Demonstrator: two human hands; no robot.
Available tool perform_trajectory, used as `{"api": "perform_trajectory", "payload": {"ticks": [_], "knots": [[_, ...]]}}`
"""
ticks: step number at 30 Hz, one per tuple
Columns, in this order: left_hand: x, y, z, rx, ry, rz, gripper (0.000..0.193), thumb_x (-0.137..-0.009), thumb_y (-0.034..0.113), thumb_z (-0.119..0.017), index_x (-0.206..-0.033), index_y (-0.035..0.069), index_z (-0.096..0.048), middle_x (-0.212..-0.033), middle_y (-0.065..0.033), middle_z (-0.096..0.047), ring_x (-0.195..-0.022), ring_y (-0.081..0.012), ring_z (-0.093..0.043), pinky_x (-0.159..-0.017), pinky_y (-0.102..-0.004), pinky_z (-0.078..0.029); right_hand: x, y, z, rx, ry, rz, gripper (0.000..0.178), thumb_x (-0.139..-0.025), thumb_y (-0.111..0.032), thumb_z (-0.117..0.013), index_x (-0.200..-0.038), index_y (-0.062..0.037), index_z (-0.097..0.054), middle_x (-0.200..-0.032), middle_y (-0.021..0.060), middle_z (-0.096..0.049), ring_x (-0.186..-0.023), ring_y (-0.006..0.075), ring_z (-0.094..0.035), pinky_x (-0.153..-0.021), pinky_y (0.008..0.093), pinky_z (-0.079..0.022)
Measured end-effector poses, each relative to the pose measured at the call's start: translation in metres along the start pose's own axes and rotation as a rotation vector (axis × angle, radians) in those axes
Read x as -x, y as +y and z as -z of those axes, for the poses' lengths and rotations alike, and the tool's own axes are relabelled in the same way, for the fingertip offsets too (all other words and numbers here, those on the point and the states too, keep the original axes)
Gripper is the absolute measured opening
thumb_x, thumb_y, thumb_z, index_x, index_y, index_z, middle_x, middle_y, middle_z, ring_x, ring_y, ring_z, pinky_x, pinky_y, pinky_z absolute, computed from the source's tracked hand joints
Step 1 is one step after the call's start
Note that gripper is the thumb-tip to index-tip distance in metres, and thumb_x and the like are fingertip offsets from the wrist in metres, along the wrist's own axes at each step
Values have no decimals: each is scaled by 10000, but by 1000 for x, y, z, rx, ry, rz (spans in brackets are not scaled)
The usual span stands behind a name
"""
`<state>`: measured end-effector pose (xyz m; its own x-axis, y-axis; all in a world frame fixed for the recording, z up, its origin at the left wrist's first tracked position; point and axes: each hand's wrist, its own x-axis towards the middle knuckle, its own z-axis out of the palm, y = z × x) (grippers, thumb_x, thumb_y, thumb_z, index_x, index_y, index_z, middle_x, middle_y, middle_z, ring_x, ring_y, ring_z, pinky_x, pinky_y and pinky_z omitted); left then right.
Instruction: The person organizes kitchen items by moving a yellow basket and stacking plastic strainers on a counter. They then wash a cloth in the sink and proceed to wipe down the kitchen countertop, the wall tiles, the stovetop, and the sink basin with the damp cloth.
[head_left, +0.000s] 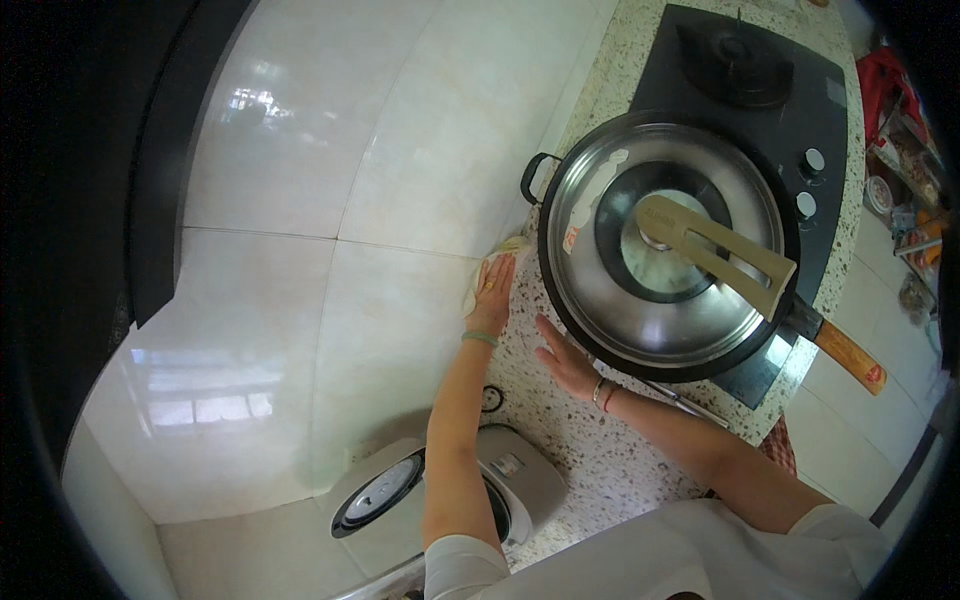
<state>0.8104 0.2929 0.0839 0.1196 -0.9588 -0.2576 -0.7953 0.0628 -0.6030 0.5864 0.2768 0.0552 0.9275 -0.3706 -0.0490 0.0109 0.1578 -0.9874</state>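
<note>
Here, left hand (491, 293) flat, pressing cloth (497, 256)

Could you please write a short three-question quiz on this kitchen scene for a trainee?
1. True or false: the left hand presses a pale cloth against the tiled wall.
2. What does the right hand rest on? A) the speckled counter B) the pan lid C) the rice cooker
3. What colour is the end of the pan handle?

Key: 1 true; 2 A; 3 orange.
</note>
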Motion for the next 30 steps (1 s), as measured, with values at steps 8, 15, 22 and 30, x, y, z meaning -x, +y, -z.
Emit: {"api": "perform_trajectory", "payload": {"ticks": [8,15,22,30], "knots": [[68,47,8,411,-188,325,587,-936,145,-472,-1469,38,-249,-1541,-105,-214,-1440,-261,-132,-1180,-439,-96,52,-4,18,119,-50,-60,599,-1008,-360,-369,-1474,-20,-203,-1536,165,-209,-1415,275,-229,-1148,350,-210],[23,118,14,1194,246,388,605,-925,240,-488,-1465,59,-283,-1501,-181,-291,-1411,-366,-203,-1141,-501,-151,87,-5,55,401,-50,-37,587,-1002,-358,-392,-1451,-18,-225,-1359,228,-470,-1184,334,-532,-971,396,-435],[-30,105,-67,1592,144,426,581,-950,293,-403,-1479,96,-265,-1555,-119,-187,-1435,-277,-175,-1151,-477,-125,121,1,62,644,-103,-4,505,-966,-255,-465,-1413,-77,-311,-1333,217,-494,-1144,335,-557,-932,407,-469],[26,119,-25,1003,181,709,495,-1003,292,-322,-1478,156,-296,-1538,-83,-260,-1422,-237,-227,-1159,-449,-102,136,21,89,1083,-28,181,584,-949,-198,-458,-1455,-38,-212,-1233,184,-574,-945,277,-656,-798,395,-530]]}}
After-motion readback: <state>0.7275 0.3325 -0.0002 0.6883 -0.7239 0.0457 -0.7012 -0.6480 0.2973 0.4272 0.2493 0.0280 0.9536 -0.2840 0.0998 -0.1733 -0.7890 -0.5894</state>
